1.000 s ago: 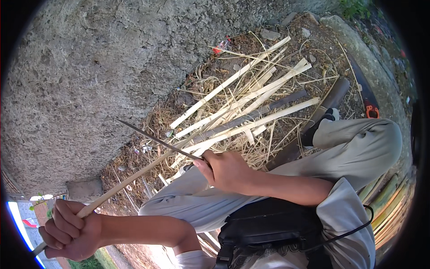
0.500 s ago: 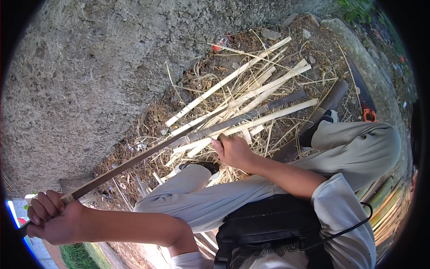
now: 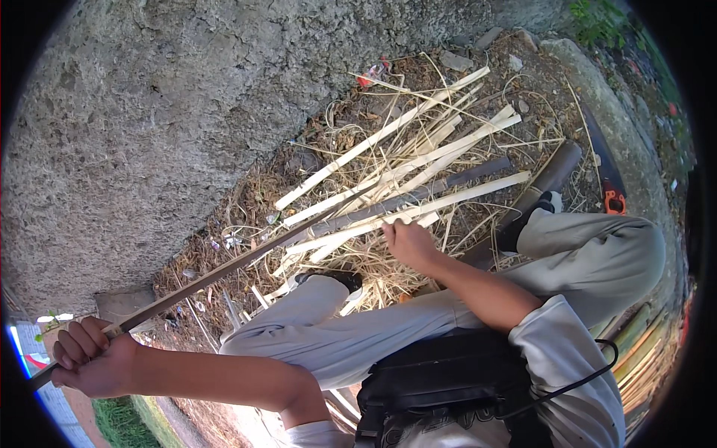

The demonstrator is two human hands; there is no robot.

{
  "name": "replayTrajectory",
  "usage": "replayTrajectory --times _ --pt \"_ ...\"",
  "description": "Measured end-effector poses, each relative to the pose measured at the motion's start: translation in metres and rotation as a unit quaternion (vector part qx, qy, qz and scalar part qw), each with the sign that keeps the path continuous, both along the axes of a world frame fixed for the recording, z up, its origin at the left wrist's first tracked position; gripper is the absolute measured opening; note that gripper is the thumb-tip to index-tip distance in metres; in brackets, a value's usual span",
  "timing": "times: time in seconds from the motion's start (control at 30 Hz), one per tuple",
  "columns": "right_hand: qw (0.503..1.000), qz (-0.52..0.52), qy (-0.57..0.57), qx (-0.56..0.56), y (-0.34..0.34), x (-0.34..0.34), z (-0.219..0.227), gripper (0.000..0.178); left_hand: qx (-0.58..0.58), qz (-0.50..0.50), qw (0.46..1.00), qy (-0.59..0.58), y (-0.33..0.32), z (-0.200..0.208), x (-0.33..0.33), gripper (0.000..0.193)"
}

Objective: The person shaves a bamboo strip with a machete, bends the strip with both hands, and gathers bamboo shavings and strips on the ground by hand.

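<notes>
My left hand point(image 3: 93, 357) is closed round one end of a long, narrow dark bamboo strip point(image 3: 224, 270) at the far left. The strip slants up to the right, its other end lying over the pile of pale split bamboo strips point(image 3: 441, 155). My right hand point(image 3: 411, 245) is closed in a fist above the near side of the pile, apart from the dark strip. Whatever it may hold is hidden by the fingers. Behind my right hand lie a pale strip point(image 3: 478, 193) and a dark bamboo length point(image 3: 478, 172).
A rough stone wall point(image 3: 172, 134) fills the upper left. To the right are a thick dark bamboo pole point(image 3: 560, 166) and a handsaw with an orange handle point(image 3: 615, 201). Curled shavings point(image 3: 388, 276) cover the ground between my feet. More bamboo strips point(image 3: 646, 362) lie at the lower right.
My right hand has moved a little to the right and slightly down, away from the dark strip. The left hand keeps its hold, almost in the same place.
</notes>
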State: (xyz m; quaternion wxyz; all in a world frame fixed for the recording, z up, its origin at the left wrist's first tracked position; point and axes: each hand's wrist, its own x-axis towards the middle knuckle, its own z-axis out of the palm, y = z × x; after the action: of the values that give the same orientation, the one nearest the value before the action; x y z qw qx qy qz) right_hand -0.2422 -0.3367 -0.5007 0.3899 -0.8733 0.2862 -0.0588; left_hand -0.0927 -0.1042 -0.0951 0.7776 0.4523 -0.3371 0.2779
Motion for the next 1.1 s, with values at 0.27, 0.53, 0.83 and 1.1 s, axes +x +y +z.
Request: replayTrajectory --times 0.27,0.53,0.83,1.1 --pt "0.999 0.012 0.029 -0.013 -0.003 0.002 0.007 0.049 0.016 0.118 0.993 0.013 -0.019 -0.003 0.001 0.048" --pt "0.993 -0.024 0.117 -0.018 -0.037 -0.031 -0.042 0.049 -0.017 0.152 0.987 0.039 -0.006 -0.007 0.014 0.052" --pt "0.99 -0.031 0.139 -0.003 -0.027 -0.019 -0.023 0.051 -0.028 0.161 0.985 0.045 0.008 -0.01 0.017 0.053" --pt "0.97 -0.069 0.218 0.086 -0.041 -0.013 -0.033 0.056 0.005 -0.434 0.893 -0.123 0.088 0.0 -0.01 0.033"
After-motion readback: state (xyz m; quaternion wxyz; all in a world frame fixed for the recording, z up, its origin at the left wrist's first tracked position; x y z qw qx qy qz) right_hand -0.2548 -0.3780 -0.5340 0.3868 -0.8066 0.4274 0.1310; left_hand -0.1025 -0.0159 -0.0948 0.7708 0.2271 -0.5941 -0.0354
